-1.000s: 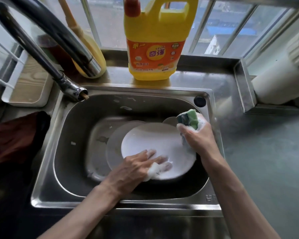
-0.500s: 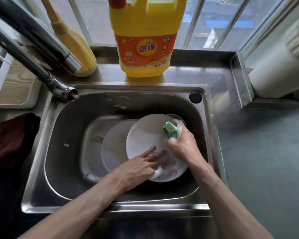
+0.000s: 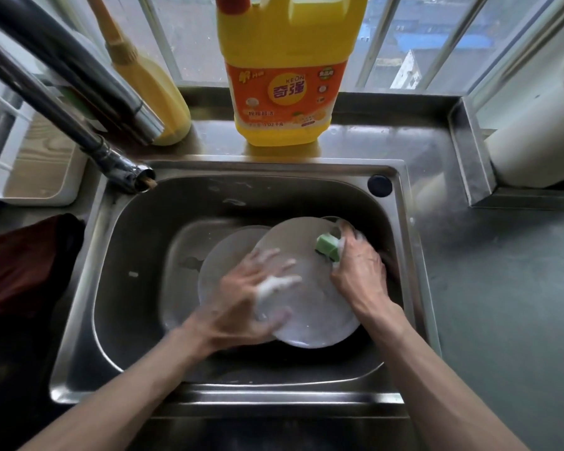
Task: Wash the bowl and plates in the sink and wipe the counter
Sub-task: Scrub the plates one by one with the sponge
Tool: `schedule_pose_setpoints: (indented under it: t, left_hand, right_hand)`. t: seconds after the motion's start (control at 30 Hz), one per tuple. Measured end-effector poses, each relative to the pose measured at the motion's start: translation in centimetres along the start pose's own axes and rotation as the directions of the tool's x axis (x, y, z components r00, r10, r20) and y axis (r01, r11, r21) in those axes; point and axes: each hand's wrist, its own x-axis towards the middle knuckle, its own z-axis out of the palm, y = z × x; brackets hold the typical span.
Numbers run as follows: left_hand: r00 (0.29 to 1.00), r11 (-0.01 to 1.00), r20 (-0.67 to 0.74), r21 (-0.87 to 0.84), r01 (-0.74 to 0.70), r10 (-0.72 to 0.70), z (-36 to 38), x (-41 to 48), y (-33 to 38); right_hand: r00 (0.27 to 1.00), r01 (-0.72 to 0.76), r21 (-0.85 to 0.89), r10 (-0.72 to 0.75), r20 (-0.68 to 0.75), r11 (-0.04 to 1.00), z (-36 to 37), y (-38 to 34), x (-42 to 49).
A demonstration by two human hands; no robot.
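Plates [image 3: 310, 307] in sink [image 3: 118, 255], bottle [image 3: 282, 86] behind

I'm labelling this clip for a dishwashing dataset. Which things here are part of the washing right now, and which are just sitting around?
In use:
- top plate, soapy
- second plate beneath it
- green sponge in the right hand
- left hand flat on the top plate
- sink

Sitting around:
- detergent jug
- tap, no water visible
- dark red cloth
- white tray

The yellow detergent jug [image 3: 282, 76] carries an orange label reading "KEON" above "奇强"; smaller print below seems to read "1.02".
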Motion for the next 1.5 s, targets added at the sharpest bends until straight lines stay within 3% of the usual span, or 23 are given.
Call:
schedule_pose_setpoints:
  t: [0.03,0.07,0.1,0.13,0.2,0.27,0.3,0.47,0.6,0.7,0.83,0.97,1.27,1.5]
  left_hand:
    - [0.963,0.981,-0.198,-0.093,0.170,-0.185,-0.7,-0.7,-0.5]
    - [0.849,0.914,-0.340,-0.199,0.354,-0.403,-1.3,-1.2,-1.2]
    - [0.693,0.795,-0.389,-0.288,0.534,-0.607,-1.7,-1.5,-2.1]
    - [0.551,0.654,-0.359,-0.320,0.686,-0.753,-2.1,-1.5,-3.0]
    - [0.326,0.354,-0.139,-0.315,0.881,-0.935,-1.9,-1.6,-5.2]
    - [0.200,0.151,0.106,-0.352,0.924,-0.974,-1.4,-1.9,-6.8]
    - [0.189,0.114,0.168,-0.376,0.919,-0.968,-1.0,-2.1,-7.3]
    - [0.194,0.078,0.238,-0.424,0.902,-0.952,0.1,-2.4,-7.9]
    - [0.203,0.125,0.198,-0.348,0.929,-0.959,0.3,-2.3,-8.7]
    - [0.185,0.145,0.150,-0.246,0.959,-0.971,-1.3,-2.9,-9.3]
    - [0.215,0.214,0.037,-0.023,0.977,-0.976,-2.2,-3.5,-8.8]
    - [0.306,0.295,-0.025,0.192,0.936,-0.952,-1.5,-3.8,-7.6]
    - [0.538,0.485,-0.125,0.299,0.822,-0.834,-2.8,-3.9,-6.9]
    - [0.536,0.490,-0.125,0.273,0.828,-0.835,-2.4,-4.1,-7.6]
  right_hand:
    - [1.000,0.001,-0.011,-0.001,0.005,1.000,0.0,0.1,0.1]
    - [1.000,0.001,-0.018,-0.001,0.008,1.000,0.1,0.1,0.2]
    - [1.000,0.002,-0.018,-0.002,0.010,1.000,0.1,0.2,0.3]
    - [1.000,0.004,-0.015,-0.004,0.010,1.000,0.1,0.2,0.4]
    - [1.000,0.003,-0.013,-0.003,0.013,1.000,0.2,0.3,0.4]
    - [1.000,-0.002,-0.012,0.002,0.011,1.000,0.3,0.4,0.4]
    - [1.000,-0.004,-0.013,0.004,0.009,1.000,0.3,0.4,0.4]
    - [1.000,0.000,-0.016,0.000,0.005,1.000,0.5,0.5,0.5]
    - [1.000,0.012,-0.023,-0.012,-0.016,1.000,0.6,0.4,0.5]
    - [1.000,0.019,-0.035,-0.020,-0.016,0.999,0.5,0.3,0.5]
    - [0.998,0.038,-0.082,-0.042,-0.050,0.996,0.5,0.0,0.4]
    - [0.991,0.086,-0.133,-0.099,-0.094,0.987,0.4,-0.3,0.1]
    - [0.974,0.128,-0.190,-0.159,-0.163,0.973,0.9,-1.3,-0.5]
    - [0.985,0.137,-0.156,-0.152,-0.086,0.978,0.0,-1.6,-0.3]
